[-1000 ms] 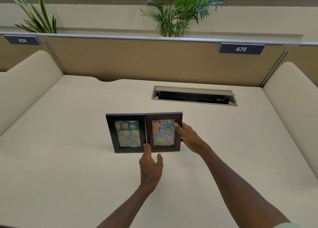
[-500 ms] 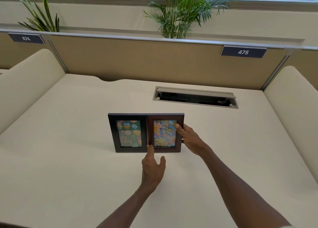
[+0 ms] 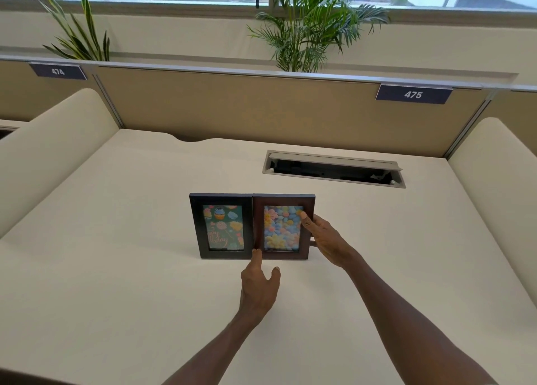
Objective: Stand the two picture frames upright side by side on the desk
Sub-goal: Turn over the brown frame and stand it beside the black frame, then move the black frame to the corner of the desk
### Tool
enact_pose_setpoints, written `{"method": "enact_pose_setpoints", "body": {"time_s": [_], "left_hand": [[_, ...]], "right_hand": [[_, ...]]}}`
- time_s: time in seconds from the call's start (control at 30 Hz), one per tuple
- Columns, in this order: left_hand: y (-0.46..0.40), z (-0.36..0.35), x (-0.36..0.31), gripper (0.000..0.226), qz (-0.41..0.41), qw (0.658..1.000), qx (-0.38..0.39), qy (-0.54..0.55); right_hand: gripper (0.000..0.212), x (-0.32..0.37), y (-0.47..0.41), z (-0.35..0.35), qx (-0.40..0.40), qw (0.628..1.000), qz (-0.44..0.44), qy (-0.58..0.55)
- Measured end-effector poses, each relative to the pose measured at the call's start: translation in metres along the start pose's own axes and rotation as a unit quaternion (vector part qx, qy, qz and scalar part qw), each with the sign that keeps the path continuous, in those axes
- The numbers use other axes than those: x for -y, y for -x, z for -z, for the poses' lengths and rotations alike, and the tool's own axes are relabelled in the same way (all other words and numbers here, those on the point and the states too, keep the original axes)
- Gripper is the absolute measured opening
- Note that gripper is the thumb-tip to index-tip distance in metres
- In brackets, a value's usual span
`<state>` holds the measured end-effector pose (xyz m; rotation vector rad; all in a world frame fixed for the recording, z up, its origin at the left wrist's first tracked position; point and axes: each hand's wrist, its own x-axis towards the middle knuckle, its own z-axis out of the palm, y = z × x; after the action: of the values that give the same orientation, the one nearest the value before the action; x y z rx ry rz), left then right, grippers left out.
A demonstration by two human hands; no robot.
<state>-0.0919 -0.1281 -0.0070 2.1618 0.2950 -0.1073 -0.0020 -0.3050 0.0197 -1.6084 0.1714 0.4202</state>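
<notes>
Head view, black frame touching brown frame, both upright

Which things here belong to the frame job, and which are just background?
Job: black frame, brown frame, desk, left hand, right hand.
Background: cable hatch, palm plant, number sign 475, number sign 474.

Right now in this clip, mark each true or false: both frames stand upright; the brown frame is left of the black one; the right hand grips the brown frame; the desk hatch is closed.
1. Both frames stand upright: true. The black frame and brown frame stand edge to edge.
2. Brown is left: false, it is right.
3. The right hand grips the brown frame: true.
4. The desk hatch is closed: false, open.
</notes>
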Motion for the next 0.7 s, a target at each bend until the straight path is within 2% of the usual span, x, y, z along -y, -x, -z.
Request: {"method": "enact_pose_setpoints", "body": {"time_s": [0.17,0.33,0.5,0.7], "left_hand": [[0.001,0.012,0.002,0.068,-0.018,1.0,-0.016,0.005],[0.002,0.023,-0.003,0.065,-0.053,0.998,-0.042,0.014],[0.005,0.034,-0.015,0.056,-0.101,0.991,-0.087,0.019],[-0.001,0.053,-0.027,0.053,-0.127,0.984,-0.124,0.013]], "right_hand": [[0.075,0.002,0.01,0.002,-0.025,0.999,0.015,0.04],[0.056,0.007,0.023,0.001,-0.124,0.988,0.049,0.075],[0.061,0.0,0.038,-0.002,-0.205,0.971,0.065,0.1],[0.05,0.01,0.046,0.003,-0.27,0.948,0.115,0.127]]}}
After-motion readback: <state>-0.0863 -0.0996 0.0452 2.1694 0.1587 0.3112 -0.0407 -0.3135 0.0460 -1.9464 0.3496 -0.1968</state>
